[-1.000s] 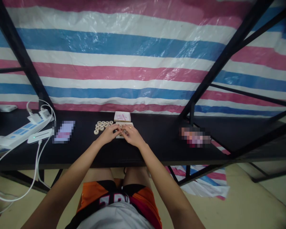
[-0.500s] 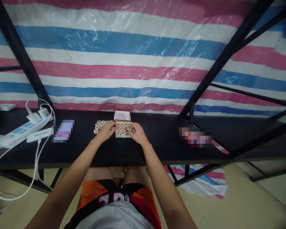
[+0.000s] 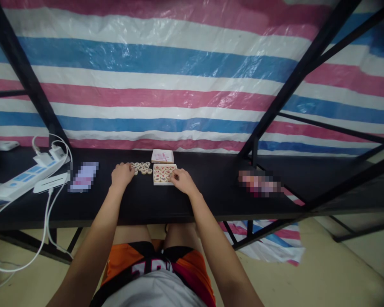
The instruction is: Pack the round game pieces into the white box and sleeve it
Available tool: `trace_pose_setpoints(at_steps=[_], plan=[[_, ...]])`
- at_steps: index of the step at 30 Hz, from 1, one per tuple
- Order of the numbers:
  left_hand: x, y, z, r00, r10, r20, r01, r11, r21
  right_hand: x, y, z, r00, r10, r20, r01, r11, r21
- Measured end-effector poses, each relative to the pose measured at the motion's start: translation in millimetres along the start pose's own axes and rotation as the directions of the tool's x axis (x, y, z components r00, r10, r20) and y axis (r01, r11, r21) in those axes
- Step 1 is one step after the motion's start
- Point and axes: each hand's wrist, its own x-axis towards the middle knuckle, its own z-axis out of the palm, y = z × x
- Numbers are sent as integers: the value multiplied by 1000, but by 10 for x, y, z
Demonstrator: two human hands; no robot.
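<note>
A small square box (image 3: 164,173) filled with round wooden game pieces marked in red sits on the black table (image 3: 211,187). Its lid (image 3: 162,156) lies just behind it. Left of the box lies a loose cluster of round wooden pieces (image 3: 142,167). My left hand (image 3: 122,175) rests with curled fingers at the left end of that cluster, touching the nearest pieces. My right hand (image 3: 182,181) is at the box's right edge, its fingertips pinched against the rim. Whether either hand holds a piece is hidden.
A white power strip (image 3: 22,177) with plugs and cables lies at the table's left end, a white flat device (image 3: 51,182) beside it. A blurred patch (image 3: 83,177) lies left of the pieces, another (image 3: 260,183) to the right. Black frame bars (image 3: 294,85) rise on both sides.
My left hand has moved left from the box to the loose pieces. My right hand has drawn off the box's top to its right edge, so the pieces inside now show.
</note>
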Motion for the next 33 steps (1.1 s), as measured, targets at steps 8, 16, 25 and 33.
trace_pose_setpoints(at_steps=[8,16,25,33], plan=[[8,-21,21,994,-89,59,92,994,-56,10,-6,17,999,28,-16,-27,999,43],[26,17,75,996,-13,90,22,994,-108,21,-1,4,997,37,-66,-30,995,97],[84,40,191,968,248,41,-231,941,-246,30,68,29,986,103,-134,-87,988,125],[112,-94,195,864,481,150,-341,778,-528,37,83,33,983,105,-154,-89,990,106]])
